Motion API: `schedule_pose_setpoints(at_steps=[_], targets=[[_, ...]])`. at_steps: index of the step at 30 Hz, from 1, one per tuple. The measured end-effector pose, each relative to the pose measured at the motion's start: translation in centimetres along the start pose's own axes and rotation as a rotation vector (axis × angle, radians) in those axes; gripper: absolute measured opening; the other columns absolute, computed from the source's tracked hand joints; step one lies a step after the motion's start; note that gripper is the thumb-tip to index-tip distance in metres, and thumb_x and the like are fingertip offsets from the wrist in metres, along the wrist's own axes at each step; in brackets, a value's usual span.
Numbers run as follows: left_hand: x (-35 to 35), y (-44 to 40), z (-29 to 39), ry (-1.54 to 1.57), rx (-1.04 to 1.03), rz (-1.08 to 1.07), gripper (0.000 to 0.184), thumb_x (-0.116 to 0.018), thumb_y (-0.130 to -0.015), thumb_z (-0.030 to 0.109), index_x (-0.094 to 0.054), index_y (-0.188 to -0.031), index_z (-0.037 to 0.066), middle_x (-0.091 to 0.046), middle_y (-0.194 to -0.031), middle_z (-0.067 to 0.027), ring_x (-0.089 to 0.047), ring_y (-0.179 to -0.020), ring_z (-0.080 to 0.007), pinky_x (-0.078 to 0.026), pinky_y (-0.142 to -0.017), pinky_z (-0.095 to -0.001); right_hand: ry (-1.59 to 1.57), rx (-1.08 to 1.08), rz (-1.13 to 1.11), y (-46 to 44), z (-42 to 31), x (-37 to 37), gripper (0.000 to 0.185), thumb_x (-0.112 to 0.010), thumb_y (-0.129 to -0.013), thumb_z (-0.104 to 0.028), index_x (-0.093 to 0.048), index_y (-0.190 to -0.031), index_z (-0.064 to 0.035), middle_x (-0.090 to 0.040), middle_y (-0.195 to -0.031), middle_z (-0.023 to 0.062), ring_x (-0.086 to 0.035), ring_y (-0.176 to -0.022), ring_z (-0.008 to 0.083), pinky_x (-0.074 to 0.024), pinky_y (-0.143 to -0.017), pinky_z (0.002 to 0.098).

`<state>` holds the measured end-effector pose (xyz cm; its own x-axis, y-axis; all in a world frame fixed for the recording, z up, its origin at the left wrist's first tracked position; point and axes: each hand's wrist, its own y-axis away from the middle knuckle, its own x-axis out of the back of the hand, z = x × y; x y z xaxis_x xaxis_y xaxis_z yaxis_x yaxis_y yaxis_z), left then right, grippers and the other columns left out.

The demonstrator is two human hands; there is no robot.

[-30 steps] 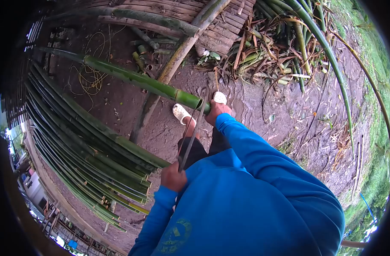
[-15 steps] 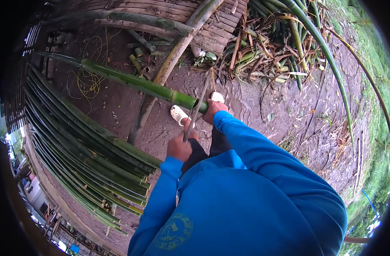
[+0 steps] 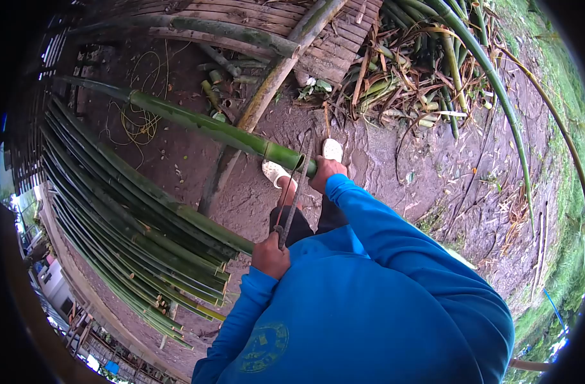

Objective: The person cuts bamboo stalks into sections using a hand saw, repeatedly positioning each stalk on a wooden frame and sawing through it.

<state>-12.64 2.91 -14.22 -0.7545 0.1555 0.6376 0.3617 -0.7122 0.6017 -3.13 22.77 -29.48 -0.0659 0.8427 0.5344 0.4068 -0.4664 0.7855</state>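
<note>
A long green bamboo pole [image 3: 203, 126] runs in from the left and rests across a slanting support pole [image 3: 265, 94]. My right hand [image 3: 328, 174] is wrapped around its near end. My left hand [image 3: 271, 256] is closed on the handle end of a narrow-framed hacksaw [image 3: 293, 208], held close to my body. The saw lies across the bamboo just left of my right hand, at a cut where a dark hollow shows. How deep the cut goes is partly hidden by the saw.
Stacked bamboo poles [image 3: 145, 237] fill the left side. A slatted bamboo platform [image 3: 254, 19] stands ahead, with a heap of bamboo offcuts [image 3: 395, 83] beside it. Yellow cord [image 3: 139, 125] lies on muddy ground. Long curved bamboo [image 3: 497, 83] arches at right.
My left hand has drawn the saw back toward my body. My right hand stays on the bamboo end. The whole view has shifted slightly.
</note>
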Motion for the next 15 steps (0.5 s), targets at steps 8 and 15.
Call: schedule_pose_setpoints(at_steps=[8, 15], targets=[[-5.0, -10.9, -0.7, -0.038, 0.051, 0.006, 0.019, -0.057, -0.072, 0.008, -0.059, -0.088, -0.001, -0.059, -0.072, -0.0272, -0.059, -0.069, -0.0445, -0.048, -0.061, -0.0515, -0.011, -0.005, -0.034, -1.4, 0.1, -1.1, 0.043, -0.065, -0.066, -0.029, -0.061, -0.106, -0.0147, -0.066, -0.094, 0.0165, -0.063, -0.092, 0.0337, -0.0495, -0.083, 0.0419], [-1.3, -1.3, -0.7, 0.016, 0.084, -0.023, 0.02, -0.054, -0.071, 0.007, -0.059, -0.089, -0.001, -0.058, -0.069, -0.0267, -0.058, -0.068, -0.0449, -0.047, -0.06, -0.0527, -0.07, -0.009, -0.064, -1.6, -0.1, 0.8, 0.04, -0.066, -0.065, -0.024, -0.061, -0.103, -0.0119, -0.065, -0.097, 0.0175, -0.062, -0.096, 0.0333, -0.0489, -0.086, 0.0412]])
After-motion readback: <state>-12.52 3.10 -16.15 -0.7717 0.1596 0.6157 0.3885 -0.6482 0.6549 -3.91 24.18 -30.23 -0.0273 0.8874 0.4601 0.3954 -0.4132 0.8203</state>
